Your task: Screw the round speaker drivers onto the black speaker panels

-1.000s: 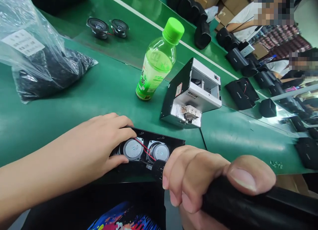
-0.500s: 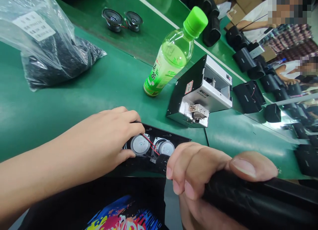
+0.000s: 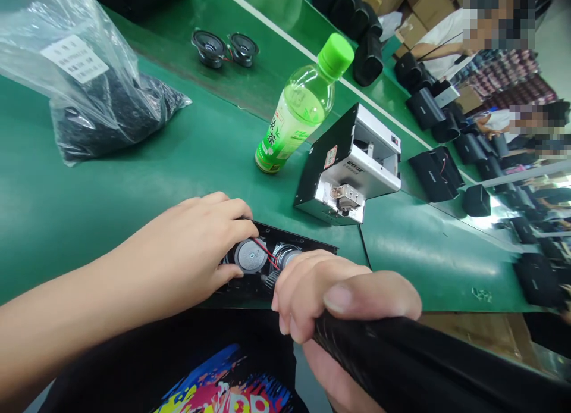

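A black speaker panel point(image 3: 307, 241) lies at the table's near edge with two round drivers and red and black wires in it. My left hand point(image 3: 200, 246) grips its left end, thumb and fingers around the left driver point(image 3: 251, 256). In my right hand point(image 3: 330, 300) is a thick black power tool point(image 3: 401, 359), fingers wrapped round it. The tool's ribbed front end point(image 3: 270, 279) sits low between the two drivers; its tip is hard to make out. My right hand partly hides the right driver point(image 3: 286, 256).
Beyond my hands stand a green-capped bottle point(image 3: 297, 112) and a silver-black machine point(image 3: 352, 169). A plastic bag of black parts point(image 3: 111, 109) lies at left, two loose speakers point(image 3: 225, 47) further back. Black speaker boxes point(image 3: 435, 172) and people point(image 3: 446, 38) are at the right.
My right hand and the tool have moved left, toward the gap between the drivers. My left hand stays on the panel. The view has shifted slightly.
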Demonstrator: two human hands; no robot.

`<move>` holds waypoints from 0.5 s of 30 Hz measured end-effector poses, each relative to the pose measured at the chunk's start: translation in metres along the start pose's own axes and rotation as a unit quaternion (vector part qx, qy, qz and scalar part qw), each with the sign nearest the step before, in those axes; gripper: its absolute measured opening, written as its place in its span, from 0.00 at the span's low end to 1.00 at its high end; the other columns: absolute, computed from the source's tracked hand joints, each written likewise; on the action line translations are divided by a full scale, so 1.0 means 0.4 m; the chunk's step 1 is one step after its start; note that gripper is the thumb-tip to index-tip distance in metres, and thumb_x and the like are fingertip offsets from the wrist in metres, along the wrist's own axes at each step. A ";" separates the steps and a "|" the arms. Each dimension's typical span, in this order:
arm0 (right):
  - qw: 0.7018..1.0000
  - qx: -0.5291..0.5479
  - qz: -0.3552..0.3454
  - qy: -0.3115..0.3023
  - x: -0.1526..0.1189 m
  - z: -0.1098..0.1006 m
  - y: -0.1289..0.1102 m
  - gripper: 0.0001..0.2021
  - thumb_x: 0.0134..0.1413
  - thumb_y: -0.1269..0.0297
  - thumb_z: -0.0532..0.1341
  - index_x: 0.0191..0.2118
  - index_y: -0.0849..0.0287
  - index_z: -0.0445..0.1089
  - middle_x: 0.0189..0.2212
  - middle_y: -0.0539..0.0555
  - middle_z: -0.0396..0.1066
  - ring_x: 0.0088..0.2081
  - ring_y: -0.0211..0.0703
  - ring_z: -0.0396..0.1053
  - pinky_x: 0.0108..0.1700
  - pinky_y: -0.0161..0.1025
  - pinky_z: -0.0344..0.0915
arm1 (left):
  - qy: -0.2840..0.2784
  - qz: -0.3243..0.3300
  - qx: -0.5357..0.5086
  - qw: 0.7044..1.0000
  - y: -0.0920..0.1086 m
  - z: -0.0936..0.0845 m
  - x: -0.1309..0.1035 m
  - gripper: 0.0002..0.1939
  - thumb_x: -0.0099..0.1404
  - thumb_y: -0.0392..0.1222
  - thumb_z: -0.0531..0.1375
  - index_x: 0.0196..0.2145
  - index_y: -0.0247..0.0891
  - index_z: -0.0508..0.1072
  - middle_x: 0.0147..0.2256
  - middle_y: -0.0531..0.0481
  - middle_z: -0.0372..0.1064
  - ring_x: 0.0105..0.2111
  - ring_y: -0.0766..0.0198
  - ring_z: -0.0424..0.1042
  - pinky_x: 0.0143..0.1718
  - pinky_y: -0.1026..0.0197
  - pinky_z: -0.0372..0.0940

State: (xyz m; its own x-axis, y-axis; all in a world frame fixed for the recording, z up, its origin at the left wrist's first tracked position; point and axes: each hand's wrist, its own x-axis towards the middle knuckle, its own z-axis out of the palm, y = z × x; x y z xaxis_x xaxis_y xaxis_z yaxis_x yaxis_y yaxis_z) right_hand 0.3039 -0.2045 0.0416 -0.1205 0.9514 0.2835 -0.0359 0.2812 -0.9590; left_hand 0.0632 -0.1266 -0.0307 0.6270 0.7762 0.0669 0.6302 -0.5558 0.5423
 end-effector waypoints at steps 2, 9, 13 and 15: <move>0.999 0.006 -0.034 0.007 -0.017 0.004 0.014 0.14 0.94 0.48 0.65 0.62 0.34 0.92 0.28 0.46 0.81 0.27 0.46 0.80 0.39 0.51 0.85 | 0.002 -0.002 -0.005 1.000 0.003 0.001 0.000 0.20 0.61 0.40 0.84 0.49 0.52 0.88 0.58 0.46 0.88 0.54 0.38 0.86 0.55 0.34 0.79; 0.994 0.020 -0.099 0.031 -0.023 0.016 0.052 0.18 0.96 0.48 0.63 0.64 0.40 0.92 0.26 0.46 0.81 0.25 0.46 0.79 0.35 0.48 0.83 | 0.000 -0.001 0.009 1.000 0.010 0.000 -0.002 0.23 0.62 0.38 0.83 0.54 0.50 0.89 0.61 0.45 0.88 0.56 0.39 0.87 0.57 0.36 0.81; 0.994 0.020 -0.089 0.062 -0.045 0.029 0.058 0.17 0.95 0.47 0.64 0.61 0.42 0.93 0.27 0.48 0.85 0.27 0.49 0.84 0.38 0.51 0.86 | 0.024 0.022 -0.001 0.999 -0.011 0.010 -0.020 0.29 0.63 0.40 0.83 0.61 0.53 0.89 0.70 0.41 0.86 0.65 0.34 0.87 0.63 0.32 0.84; 0.992 0.017 -0.094 0.078 -0.056 0.039 0.064 0.15 0.94 0.51 0.66 0.62 0.41 0.93 0.28 0.48 0.86 0.28 0.48 0.85 0.39 0.50 0.87 | 0.054 0.038 -0.039 0.997 -0.033 0.019 -0.039 0.31 0.69 0.45 0.83 0.67 0.57 0.87 0.78 0.42 0.80 0.71 0.34 0.85 0.69 0.32 0.84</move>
State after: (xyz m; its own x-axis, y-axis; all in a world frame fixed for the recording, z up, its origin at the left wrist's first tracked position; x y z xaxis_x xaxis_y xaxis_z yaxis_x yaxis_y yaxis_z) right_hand 0.2903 -0.2206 0.0107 0.0466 0.8913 0.4511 -0.0775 0.4534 -0.8879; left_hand 0.0487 -0.1337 -0.0451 0.6167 0.7620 0.1977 0.5424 -0.5933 0.5947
